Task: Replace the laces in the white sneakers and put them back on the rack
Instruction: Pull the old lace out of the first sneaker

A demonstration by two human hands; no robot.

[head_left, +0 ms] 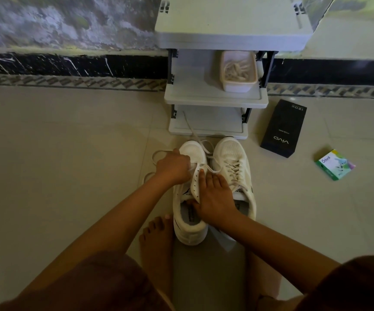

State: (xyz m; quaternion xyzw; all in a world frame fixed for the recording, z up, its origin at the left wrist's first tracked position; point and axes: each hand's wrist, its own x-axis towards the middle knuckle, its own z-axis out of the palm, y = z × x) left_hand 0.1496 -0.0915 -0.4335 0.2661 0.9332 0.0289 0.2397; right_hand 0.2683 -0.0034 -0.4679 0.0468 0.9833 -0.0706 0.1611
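Two white sneakers stand side by side on the floor before the grey rack (215, 98). The right sneaker (231, 158) is laced. The left sneaker (189, 230) has only a loose lace (192, 133) through its front eyelets, trailing toward the rack and looping left. My left hand (173, 168) grips the lace and the shoe's left eyelet flap near the toe. My right hand (215, 196) rests flat with straight fingers on the tongue and right flap, thumb at the shoe's opening.
A clear tub (237, 74) with old laces sits on the rack's middle shelf. A black phone box (282, 129) and a small green box (335, 164) lie on the tiles to the right. My bare foot (157, 239) is beside the left sneaker.
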